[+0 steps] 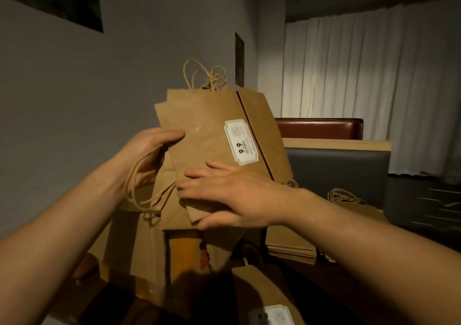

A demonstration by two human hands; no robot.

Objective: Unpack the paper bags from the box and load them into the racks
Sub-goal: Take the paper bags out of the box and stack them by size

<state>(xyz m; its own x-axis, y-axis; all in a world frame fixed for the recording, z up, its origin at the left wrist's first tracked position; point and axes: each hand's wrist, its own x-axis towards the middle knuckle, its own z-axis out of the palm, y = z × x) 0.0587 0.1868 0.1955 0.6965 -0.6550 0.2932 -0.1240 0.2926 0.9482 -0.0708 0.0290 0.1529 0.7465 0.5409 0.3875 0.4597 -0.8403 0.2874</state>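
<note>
Two bare forearms reach in from 7 and 5 o'clock, and between them, at the bottom edge, lies a flat brown paper bag with a white label (268,297), partly in shadow. Both hands hold a bundle of flat brown paper bags with twisted cord handles (212,135) up at the centre of the view, tilted so its top leans toward 11 o'clock. The left hand (147,155) grips the bundle's 9 o'clock edge, thumb over the front face and fingers hidden behind; loose cord loops hang beneath it. The right hand (232,195) lies across the bundle's lower part with fingers spread and nearly straight on the front sheet, while the thumb curls beneath the lower edge. A white framed label printed "99" (241,143) sits on the front bag, just beside a dark narrow band (254,135) that crosses the bundle lengthwise. Below the bundle, toward 6 o'clock, stands an open brown cardboard box (139,244) with something orange showing inside. At 4 o'clock a second stack of flat brown paper bags (289,247) rests on the dark bench (349,287). White pleated curtains (361,87) hang at 2 o'clock above a reddish-brown padded seat back (321,127).
</note>
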